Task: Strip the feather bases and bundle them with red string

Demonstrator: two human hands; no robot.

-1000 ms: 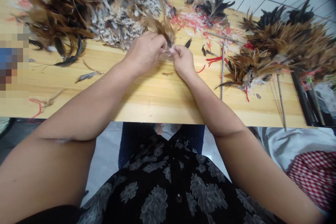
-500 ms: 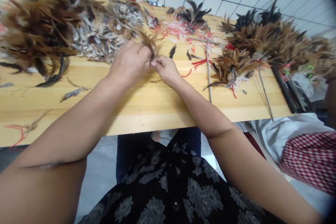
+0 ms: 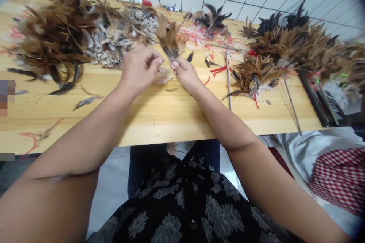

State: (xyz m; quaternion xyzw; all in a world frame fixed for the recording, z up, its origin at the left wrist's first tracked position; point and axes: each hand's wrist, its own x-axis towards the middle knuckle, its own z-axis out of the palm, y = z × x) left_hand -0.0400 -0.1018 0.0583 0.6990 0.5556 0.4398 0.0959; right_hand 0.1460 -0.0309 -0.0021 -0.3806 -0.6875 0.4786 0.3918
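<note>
My right hand point(image 3: 186, 74) pinches the quill ends of a small bunch of brown feathers point(image 3: 171, 40) between thumb and fingers. The bunch stands upward and fans out above the fingertips. Just left of it, apart from the bunch, is my left hand point(image 3: 141, 66), its fingers curled and thumb tip close to the index finger. Whether anything is between those fingertips I cannot make out. A blurred pale feather point(image 3: 163, 78) shows right below them, over the wooden table point(image 3: 171, 121). Behind my left hand lies a heap of grey-white feather bunches point(image 3: 105, 43).
A large brown feather pile point(image 3: 54, 26) covers the left. At right are feather dusters point(image 3: 299, 41), a smaller feather bundle point(image 3: 255, 76), thin sticks point(image 3: 229, 83) and red strings point(image 3: 219, 70). A marker point(image 3: 132, 0) lies by the tiled wall. Loose feathers point(image 3: 85, 101) are scattered in front.
My hands have come apart: the left drew away to the left of the bunch. The feather bunch now stands upright in my right hand. A blurred feather shows below my left hand.
</note>
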